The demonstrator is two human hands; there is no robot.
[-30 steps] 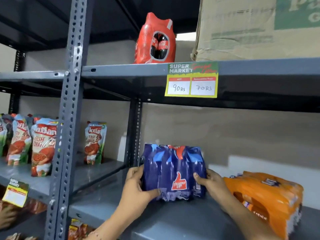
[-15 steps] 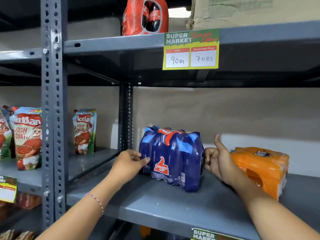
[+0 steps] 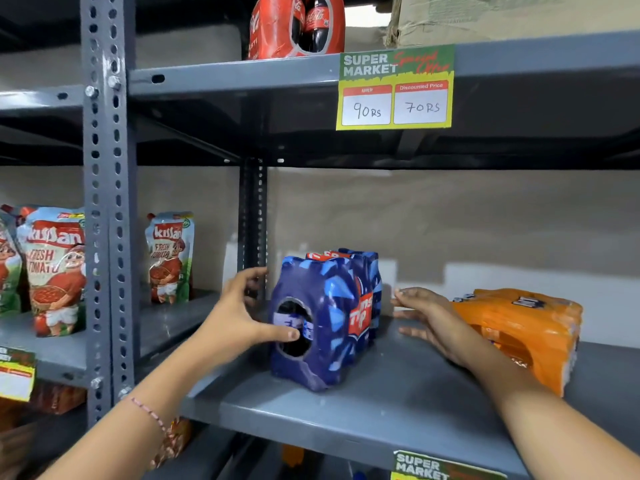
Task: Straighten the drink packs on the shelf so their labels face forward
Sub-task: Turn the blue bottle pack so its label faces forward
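Observation:
A blue shrink-wrapped drink pack [image 3: 329,317] stands on the grey shelf [image 3: 381,403]. Its end with the round hole faces me and its red label faces right. My left hand [image 3: 235,320] is at the pack's left end, thumb resting on the edge of the hole, fingers spread beside the pack. My right hand [image 3: 429,317] hovers flat and open over the shelf, just right of the blue pack and apart from it. An orange drink pack [image 3: 526,327] lies angled on the shelf behind my right wrist. A red cola pack [image 3: 298,26] stands on the shelf above.
A yellow price tag [image 3: 394,88] hangs from the upper shelf edge, under a cardboard box [image 3: 502,15]. Grey perforated uprights [image 3: 107,202] frame the bay. Ketchup pouches [image 3: 169,258] stand on the left shelf. Bare shelf surface lies in front of the packs.
The blue pack has turned, so its holed end now faces me and its label points right. My right hand has opened and come off the pack. The view has dropped lower.

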